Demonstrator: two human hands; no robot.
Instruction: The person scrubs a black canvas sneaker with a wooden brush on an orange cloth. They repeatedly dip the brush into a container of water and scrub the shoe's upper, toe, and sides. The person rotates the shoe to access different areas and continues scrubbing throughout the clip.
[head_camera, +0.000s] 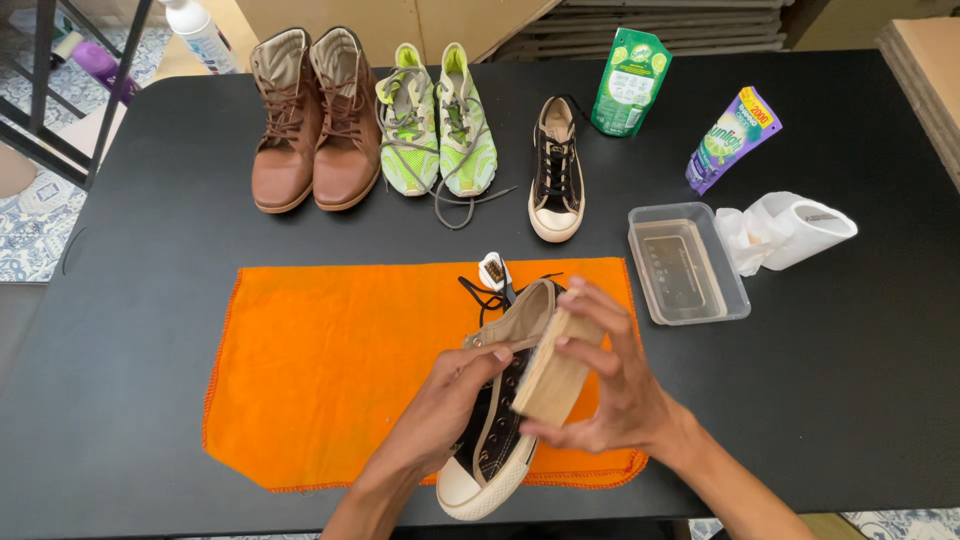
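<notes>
Head view, looking down on a black table (150, 200). I see the left hand (440, 405) with its fingers closed around the collar and eyelet side of a black canvas sneaker (497, 440), which rests tilted on its side at the near right of an orange cloth (320, 360), toe cap overhanging the cloth's near edge. The right hand (610, 385) has its fingers wrapped round a tan wooden brush block (555, 370), pressed against the shoe's side wall; I cannot tell which way the bristles face.

I judge the sneaker light, with a soft, collapsible canvas upper and a stiffer rubber sole — the sole edge or heel collar gives the firmer hold, while the loose black laces (485, 293) could snag. The block looks rigid, dry and easy to grip across its width.

A small brush (493, 270) lies just beyond the shoe. Farther off stand the matching sneaker (556, 170), lime running shoes (437, 125) and brown boots (315, 120). To the right — a clear plastic tub (688, 265), white crumpled paper roll (790, 232), a green pouch (630, 82) and a purple pouch (732, 138).
</notes>
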